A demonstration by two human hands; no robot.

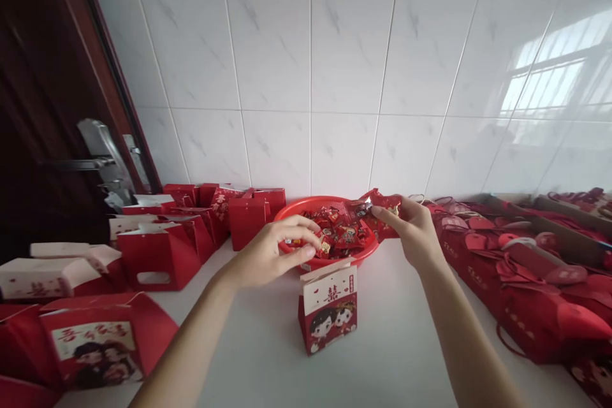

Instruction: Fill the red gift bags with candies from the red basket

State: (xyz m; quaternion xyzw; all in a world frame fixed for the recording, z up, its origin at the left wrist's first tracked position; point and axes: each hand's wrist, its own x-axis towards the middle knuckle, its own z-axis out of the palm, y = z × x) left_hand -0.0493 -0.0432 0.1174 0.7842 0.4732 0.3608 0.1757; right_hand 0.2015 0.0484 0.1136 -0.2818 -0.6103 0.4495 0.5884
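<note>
Left hand [272, 252]: fingers hung parted over the sweets [342, 234], nothing clearly held.
Right hand [417, 229]: fingers pinched a red packet [393, 204] at the basket's right rim.
Packet: a loose pinch might have dropped it outside.
Box [332, 309]: stood before the basket on the counter [387, 344]; a low left wrist might have toppled it; contents hidden.
Basket [367, 254]: held wrapped sweets.
</note>
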